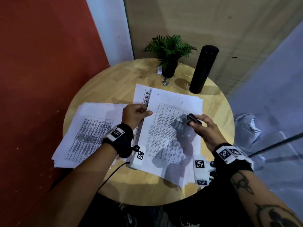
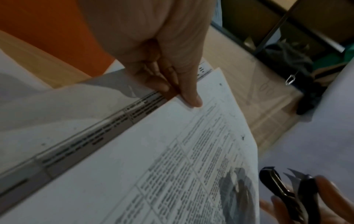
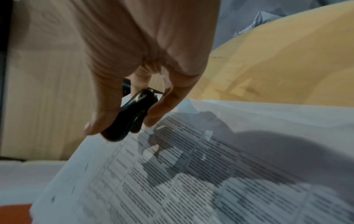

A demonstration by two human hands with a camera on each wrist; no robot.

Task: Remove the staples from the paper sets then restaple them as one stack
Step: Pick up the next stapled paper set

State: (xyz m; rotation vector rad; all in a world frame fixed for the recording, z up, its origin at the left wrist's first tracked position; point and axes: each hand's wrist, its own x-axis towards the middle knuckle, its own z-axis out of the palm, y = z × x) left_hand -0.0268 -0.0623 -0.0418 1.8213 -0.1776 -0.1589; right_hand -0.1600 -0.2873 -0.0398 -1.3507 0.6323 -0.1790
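Printed paper sets lie on a round wooden table point(image 1: 101, 82). One set point(image 1: 88, 131) sits at the left. A second set point(image 1: 141, 94) lies in the middle, mostly covered by a third set point(image 1: 172, 133) point(image 2: 172, 159) point(image 3: 191, 174). My left hand point(image 1: 146, 112) point(image 2: 182, 95) pinches the third set's left edge, thumb on top, lifting it slightly. My right hand point(image 1: 195, 122) point(image 3: 122, 125) holds a black staple remover point(image 1: 194, 119) point(image 3: 130, 119) point(image 2: 287, 191) just above that set's upper right part. The remover's metal jaws stand apart in the left wrist view. No stapler is in view.
A small potted plant point(image 1: 169, 63) and a tall black bottle point(image 1: 204, 69) stand at the table's far side. Small metal bits point(image 1: 165, 83) lie in front of the plant. Crumpled paper point(image 1: 246, 125) lies on the floor to the right. A red wall is at left.
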